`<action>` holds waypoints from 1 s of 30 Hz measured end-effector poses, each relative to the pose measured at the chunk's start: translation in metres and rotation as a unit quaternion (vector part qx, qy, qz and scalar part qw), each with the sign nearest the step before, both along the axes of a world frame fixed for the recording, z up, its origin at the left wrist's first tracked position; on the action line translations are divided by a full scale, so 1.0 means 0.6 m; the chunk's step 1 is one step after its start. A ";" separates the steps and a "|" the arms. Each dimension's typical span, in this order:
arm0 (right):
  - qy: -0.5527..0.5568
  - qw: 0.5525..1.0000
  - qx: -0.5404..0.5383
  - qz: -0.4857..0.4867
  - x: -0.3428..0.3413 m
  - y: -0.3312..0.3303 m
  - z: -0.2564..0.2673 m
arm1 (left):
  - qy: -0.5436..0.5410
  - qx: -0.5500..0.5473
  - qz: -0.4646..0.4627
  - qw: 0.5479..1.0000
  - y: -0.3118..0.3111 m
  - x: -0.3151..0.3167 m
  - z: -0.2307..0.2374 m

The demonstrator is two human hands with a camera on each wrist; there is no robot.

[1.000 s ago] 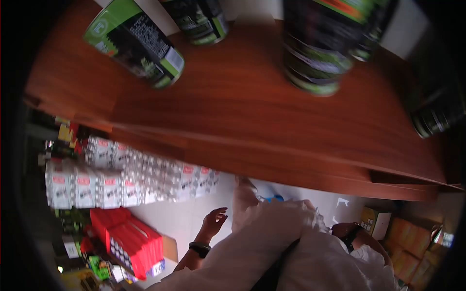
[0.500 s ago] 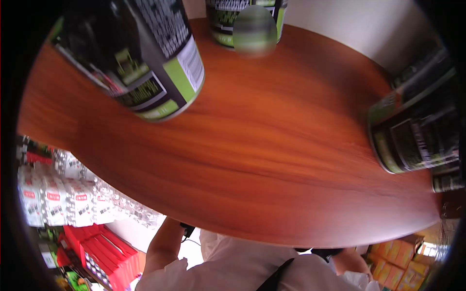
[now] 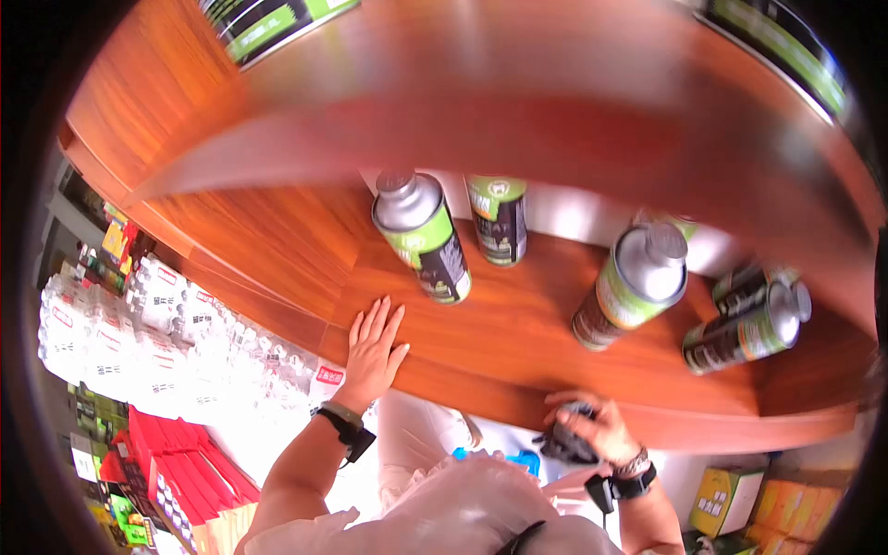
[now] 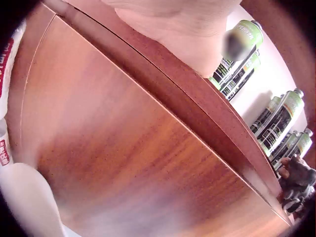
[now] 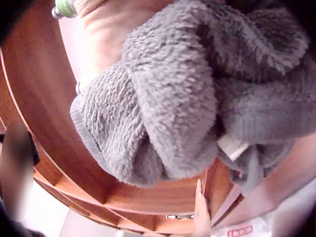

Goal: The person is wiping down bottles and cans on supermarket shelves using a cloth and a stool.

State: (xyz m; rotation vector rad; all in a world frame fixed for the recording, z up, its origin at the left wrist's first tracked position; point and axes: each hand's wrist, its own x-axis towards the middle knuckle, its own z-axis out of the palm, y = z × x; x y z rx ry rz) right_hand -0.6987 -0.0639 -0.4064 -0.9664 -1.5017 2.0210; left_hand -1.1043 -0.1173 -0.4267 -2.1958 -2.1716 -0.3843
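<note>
In the head view my left hand [image 3: 372,356] rests on the front of a red-brown wooden shelf [image 3: 481,324], its fingers straight. To the right, at the shelf's front edge, my right hand [image 3: 606,433] grips a bunched grey cloth [image 3: 566,442]. The right wrist view shows that cloth [image 5: 168,94] as fluffy towelling with a small white label [image 5: 232,147]. Several green-and-black cans with grey caps stand on the shelf. The nearest to my left hand is one can [image 3: 424,242]; another can [image 3: 631,289] stands behind my right hand.
An upper shelf board [image 3: 462,120] juts out overhead, with more cans [image 3: 277,28] on it. Packs of bottled water [image 3: 129,342] are stacked at the left, beside red boxes [image 3: 180,462]. Yellow-green cartons [image 3: 726,495] sit low at the right.
The view has dropped from the upper shelf to the one below. My left hand has come up onto the lower shelf, and my right hand with the grey cloth has come into sight.
</note>
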 end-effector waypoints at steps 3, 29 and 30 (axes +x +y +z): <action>0.036 0.991 0.050 -0.118 0.009 -0.014 -0.032 | 0.013 0.019 0.003 1.000 0.001 0.020 -0.008; 0.033 0.926 0.164 -0.339 -0.042 -0.050 -0.070 | -0.613 0.316 -0.407 0.599 -0.333 0.109 0.294; 0.030 0.926 0.169 -0.336 -0.040 -0.049 -0.073 | -0.644 0.304 -0.461 0.530 -0.336 0.119 0.322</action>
